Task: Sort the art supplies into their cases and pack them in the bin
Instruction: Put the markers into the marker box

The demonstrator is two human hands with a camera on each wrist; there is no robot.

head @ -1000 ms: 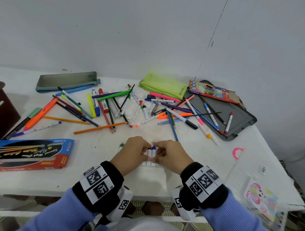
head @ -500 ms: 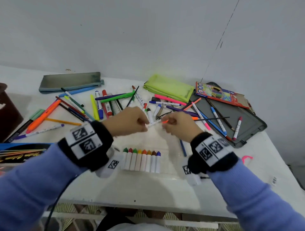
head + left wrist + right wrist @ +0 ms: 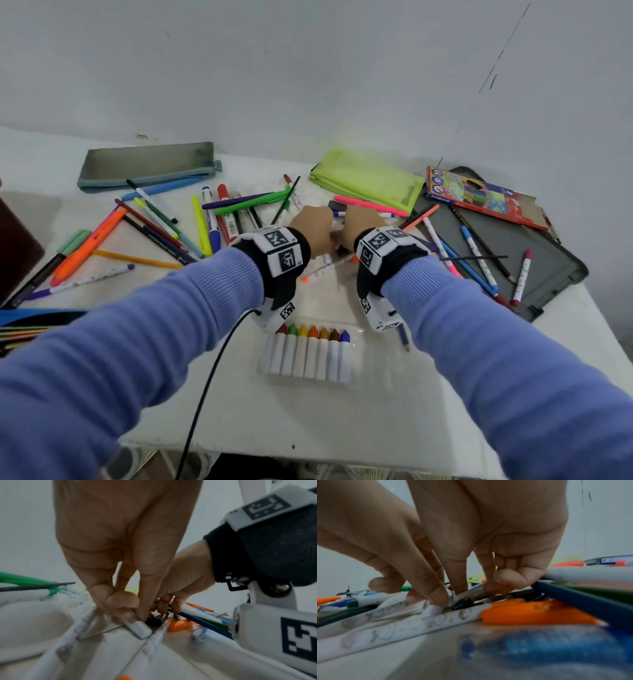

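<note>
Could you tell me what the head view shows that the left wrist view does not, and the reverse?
Only the head view shows the crayons in their clear case near the table edge, the grey pouch, the green pouch and the pencil box. Only the left wrist view shows the left hand's fingertips pinching a small white tab beside an orange cap. Both show the left hand and right hand meeting among the scattered pens, and a green pen.
</note>
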